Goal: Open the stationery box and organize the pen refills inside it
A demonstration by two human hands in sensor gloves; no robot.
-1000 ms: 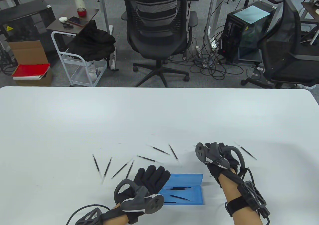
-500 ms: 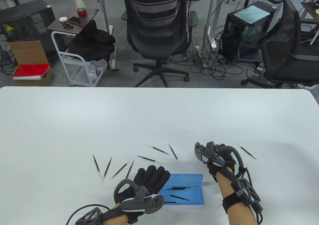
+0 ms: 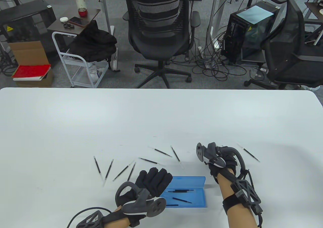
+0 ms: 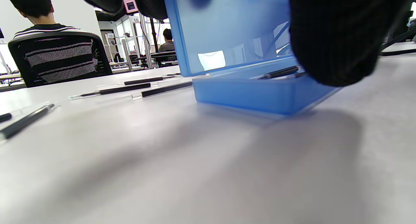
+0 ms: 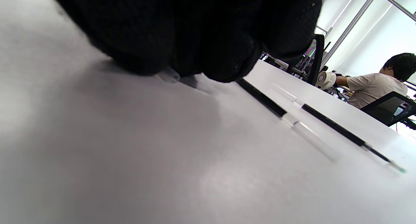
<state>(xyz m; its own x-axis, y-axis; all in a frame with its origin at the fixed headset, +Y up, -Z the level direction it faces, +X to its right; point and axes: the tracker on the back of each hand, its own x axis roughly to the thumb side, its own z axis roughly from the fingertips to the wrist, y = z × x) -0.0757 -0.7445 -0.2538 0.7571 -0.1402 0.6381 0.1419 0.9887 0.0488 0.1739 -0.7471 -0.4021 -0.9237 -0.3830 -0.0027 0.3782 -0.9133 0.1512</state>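
Box: while its lid stands raised along the far edge, the stationery box [image 3: 185, 194] lies open near the table's front edge; translucent blue plastic, shallow, rectangular.
Inside: thin black pen refills [image 3: 182, 200] on the tray floor.
Left hand [image 3: 151, 181]: black knit glove, fingers laid over the box's left end, touching the lid; grip unclear.
Loose refills [image 3: 131, 171]: slim black rods with clear tips, scattered left of and behind the box.
Right hand [image 3: 222, 162]: fingertips down on the table [image 3: 151, 117], right of the box; whether they pinch anything cannot be told.
Table: white, smooth, matte.
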